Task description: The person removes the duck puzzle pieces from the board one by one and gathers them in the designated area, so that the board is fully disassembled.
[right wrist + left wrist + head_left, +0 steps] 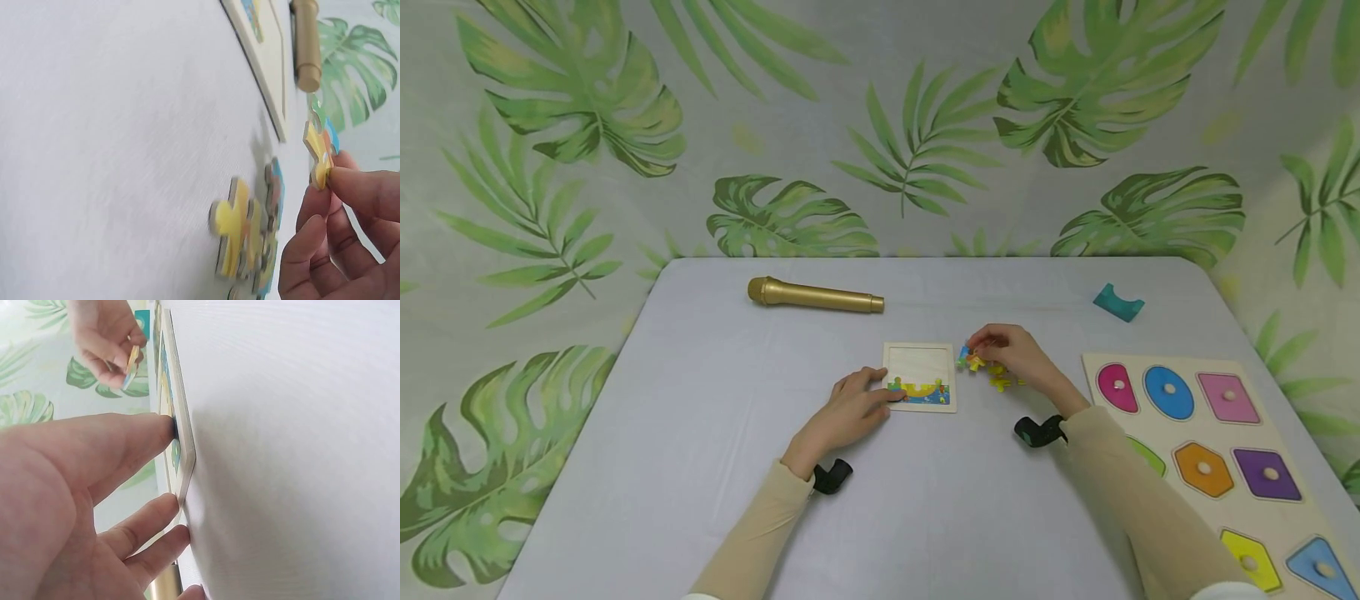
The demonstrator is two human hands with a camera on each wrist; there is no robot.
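Leaf-printed pale cloth (917, 142) hangs beyond the far edge of the white-covered table (700, 400). Left hand (848, 412): thumb laid on the near-left part of a square, pale wooden puzzle tray (917, 363), other fingers loosely extended at its left edge, presumably to stop sliding. Pieces fill only the tray's near strip. Right hand (1018, 354): fingers pinching a yellow, blue and green puzzle piece (317, 147), raised just right of the tray; the edge hold seems to leave its outline free. Loose yellow puzzle pieces (1000, 382) lie nearby, presumably for easy reach.
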